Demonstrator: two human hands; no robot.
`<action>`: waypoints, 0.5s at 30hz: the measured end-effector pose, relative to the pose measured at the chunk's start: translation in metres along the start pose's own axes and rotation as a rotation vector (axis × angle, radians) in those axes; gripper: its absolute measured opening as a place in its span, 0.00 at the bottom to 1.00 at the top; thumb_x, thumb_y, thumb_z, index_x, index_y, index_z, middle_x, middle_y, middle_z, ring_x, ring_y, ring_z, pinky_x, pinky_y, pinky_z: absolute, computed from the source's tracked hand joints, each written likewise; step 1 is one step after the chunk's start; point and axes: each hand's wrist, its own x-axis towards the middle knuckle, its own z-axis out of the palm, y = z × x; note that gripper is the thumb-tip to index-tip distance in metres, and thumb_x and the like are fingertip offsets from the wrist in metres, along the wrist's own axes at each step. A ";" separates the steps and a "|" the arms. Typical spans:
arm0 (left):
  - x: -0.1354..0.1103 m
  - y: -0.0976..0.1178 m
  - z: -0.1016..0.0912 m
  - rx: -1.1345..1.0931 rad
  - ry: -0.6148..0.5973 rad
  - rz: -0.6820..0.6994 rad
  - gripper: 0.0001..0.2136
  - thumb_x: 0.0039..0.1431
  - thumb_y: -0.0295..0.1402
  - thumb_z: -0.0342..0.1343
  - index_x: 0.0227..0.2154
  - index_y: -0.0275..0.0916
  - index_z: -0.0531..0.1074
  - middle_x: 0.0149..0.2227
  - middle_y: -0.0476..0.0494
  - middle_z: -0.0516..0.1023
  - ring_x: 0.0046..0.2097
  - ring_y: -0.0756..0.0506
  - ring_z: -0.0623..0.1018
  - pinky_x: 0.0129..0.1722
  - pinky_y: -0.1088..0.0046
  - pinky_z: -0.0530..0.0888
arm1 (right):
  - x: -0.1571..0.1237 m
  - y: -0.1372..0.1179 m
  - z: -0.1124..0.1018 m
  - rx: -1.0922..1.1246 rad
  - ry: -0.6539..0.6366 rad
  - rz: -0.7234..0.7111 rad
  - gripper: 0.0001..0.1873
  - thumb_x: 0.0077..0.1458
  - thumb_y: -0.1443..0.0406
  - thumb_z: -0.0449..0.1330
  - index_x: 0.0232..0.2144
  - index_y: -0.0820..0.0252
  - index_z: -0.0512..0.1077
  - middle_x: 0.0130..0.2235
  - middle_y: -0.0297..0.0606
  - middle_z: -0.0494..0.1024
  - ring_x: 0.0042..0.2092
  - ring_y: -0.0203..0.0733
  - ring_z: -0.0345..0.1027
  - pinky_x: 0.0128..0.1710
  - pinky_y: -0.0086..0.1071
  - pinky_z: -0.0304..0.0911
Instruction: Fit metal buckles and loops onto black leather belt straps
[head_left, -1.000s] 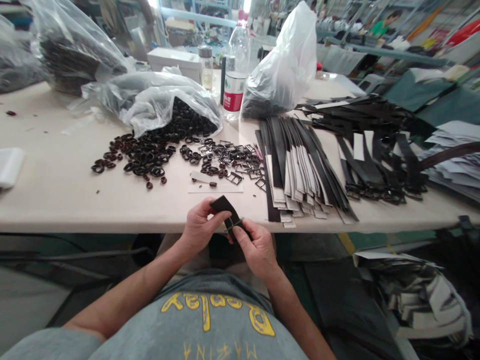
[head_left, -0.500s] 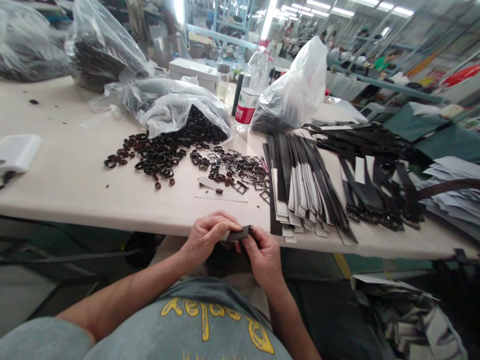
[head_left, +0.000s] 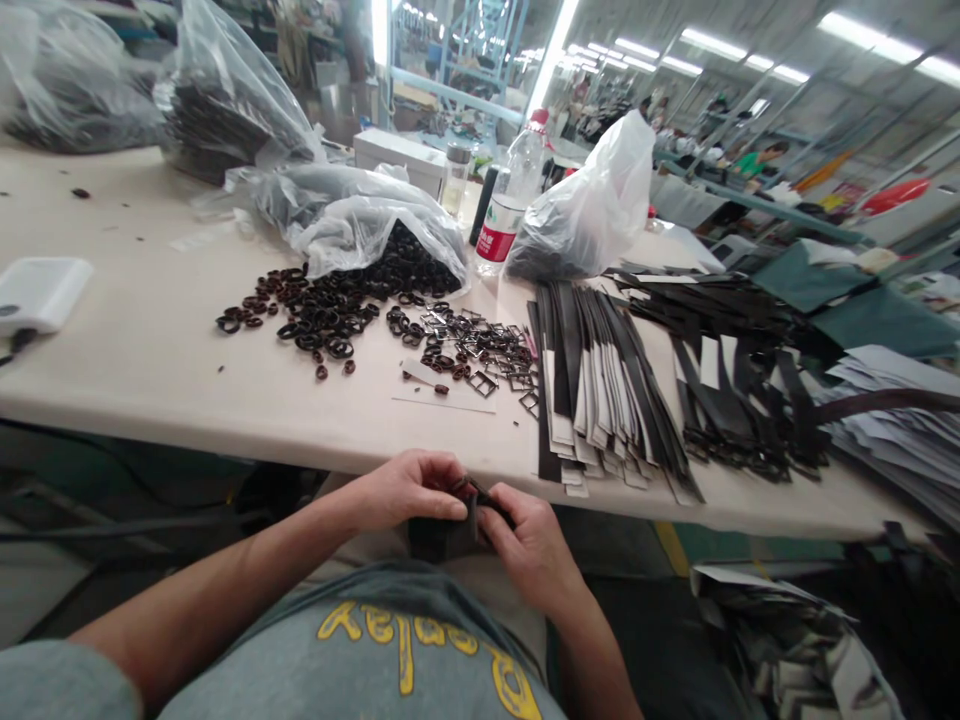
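In front of my lap, just off the table's front edge, I hold a dark strap [head_left: 473, 516] between both hands. My left hand [head_left: 411, 490] is closed, thumb and fingers pinching one part of it. My right hand [head_left: 531, 540] grips it from the other side, fingers curled around. A small dark piece shows between the fingertips, too small to make out. On the table beyond lie metal buckles [head_left: 482, 384] in a loose heap, and dark ring-shaped loops [head_left: 309, 325] spread to their left.
A stack of black and white strips [head_left: 592, 370] lies right of the buckles, with finished-looking black straps [head_left: 739, 400] further right. Clear bags [head_left: 337, 220], a plastic bottle [head_left: 499, 235] and a white bag [head_left: 589, 210] stand behind. A white device [head_left: 46, 292] sits far left.
Both hands have turned the strap and lowered it slightly. Its flat end, which faced up between my fingers, now stands edge-on. The camera view has shifted a little.
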 end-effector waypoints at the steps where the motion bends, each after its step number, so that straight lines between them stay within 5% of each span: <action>1: -0.001 0.001 0.000 0.023 0.015 0.006 0.12 0.46 0.37 0.72 0.29 0.37 0.78 0.28 0.48 0.79 0.30 0.51 0.74 0.32 0.76 0.71 | -0.002 0.000 -0.001 0.026 -0.014 0.018 0.16 0.65 0.60 0.56 0.25 0.59 0.69 0.25 0.32 0.72 0.28 0.38 0.63 0.28 0.30 0.54; 8: -0.010 0.009 -0.005 0.116 0.132 0.054 0.10 0.50 0.38 0.69 0.28 0.36 0.79 0.25 0.48 0.78 0.26 0.53 0.71 0.26 0.80 0.66 | -0.015 0.019 -0.010 0.262 -0.123 0.053 0.13 0.62 0.57 0.60 0.44 0.59 0.75 0.37 0.36 0.78 0.36 0.43 0.70 0.35 0.31 0.65; 15: -0.018 0.015 -0.026 0.000 0.206 0.097 0.12 0.45 0.36 0.72 0.25 0.36 0.76 0.25 0.47 0.79 0.26 0.52 0.75 0.26 0.80 0.70 | -0.035 0.020 -0.052 0.082 0.247 0.084 0.13 0.58 0.55 0.63 0.36 0.59 0.78 0.23 0.32 0.72 0.22 0.39 0.63 0.20 0.29 0.57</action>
